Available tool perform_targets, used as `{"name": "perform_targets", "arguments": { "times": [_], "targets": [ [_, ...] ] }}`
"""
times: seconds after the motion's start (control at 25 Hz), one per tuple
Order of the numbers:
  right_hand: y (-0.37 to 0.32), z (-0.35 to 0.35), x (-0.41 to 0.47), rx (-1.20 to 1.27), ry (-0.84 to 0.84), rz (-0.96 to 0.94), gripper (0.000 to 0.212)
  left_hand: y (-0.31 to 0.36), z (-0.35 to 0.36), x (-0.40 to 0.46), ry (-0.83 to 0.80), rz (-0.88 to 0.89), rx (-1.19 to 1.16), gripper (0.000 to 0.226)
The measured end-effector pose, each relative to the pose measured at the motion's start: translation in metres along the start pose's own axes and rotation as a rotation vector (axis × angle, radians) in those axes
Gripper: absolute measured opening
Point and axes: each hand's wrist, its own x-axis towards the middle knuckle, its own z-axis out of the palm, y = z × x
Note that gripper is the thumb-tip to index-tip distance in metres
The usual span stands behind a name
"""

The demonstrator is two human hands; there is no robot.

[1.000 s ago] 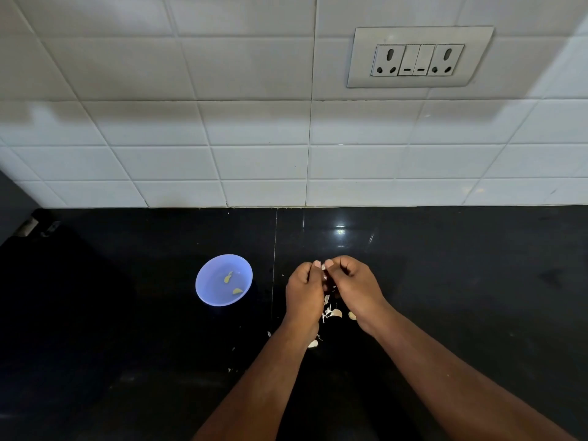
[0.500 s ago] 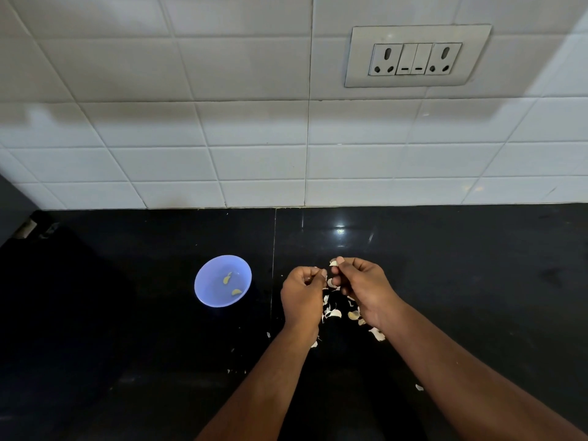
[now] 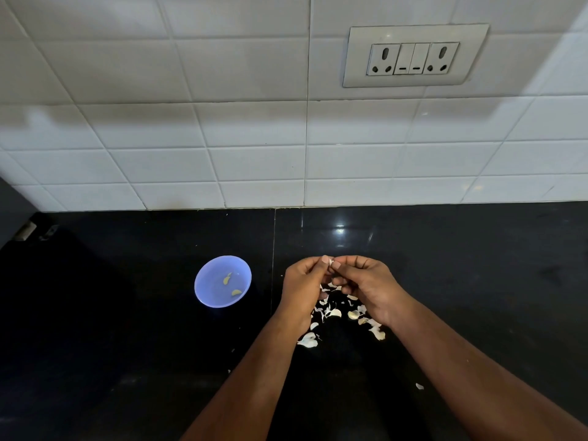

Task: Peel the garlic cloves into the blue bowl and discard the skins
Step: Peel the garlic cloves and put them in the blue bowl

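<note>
A small blue bowl (image 3: 222, 281) sits on the black counter with two peeled garlic cloves (image 3: 227, 278) inside. To its right my left hand (image 3: 304, 281) and my right hand (image 3: 366, 281) meet above the counter, fingers curled. Between their thumbs and fingertips they pinch a small garlic clove (image 3: 331, 263), mostly hidden. Under and between the hands lies a scatter of white garlic skins (image 3: 334, 313), with a few unpeeled cloves (image 3: 353, 315) among them.
The black stone counter (image 3: 477, 281) runs to a white tiled wall (image 3: 222, 138) with a socket panel (image 3: 413, 55). A stray bit of skin (image 3: 419, 386) lies near my right forearm. A dark object (image 3: 19, 230) stands at the far left edge.
Both hands have drawn slightly apart at the wrists and lifted a little, still working the clove at their fingertips. More skins show on the counter beneath them.
</note>
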Motion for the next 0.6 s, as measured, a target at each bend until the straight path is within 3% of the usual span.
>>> {"name": "perform_targets", "arguments": {
  "times": [0.24,0.44,0.6],
  "targets": [
    [0.001,0.005,0.001,-0.082,0.018,-0.085,0.01,-0.003,0.0,0.003,0.014,-0.06,-0.188,0.01],
    [0.004,0.014,0.0,-0.411,0.023,-0.182,0.007,0.0,0.006,0.009,0.14,-0.316,-0.472,0.007],
    [0.003,0.011,0.001,-0.569,0.042,-0.206,0.011,-0.003,0.002,0.015,0.173,-0.37,-0.539,0.007]
  ]
}}
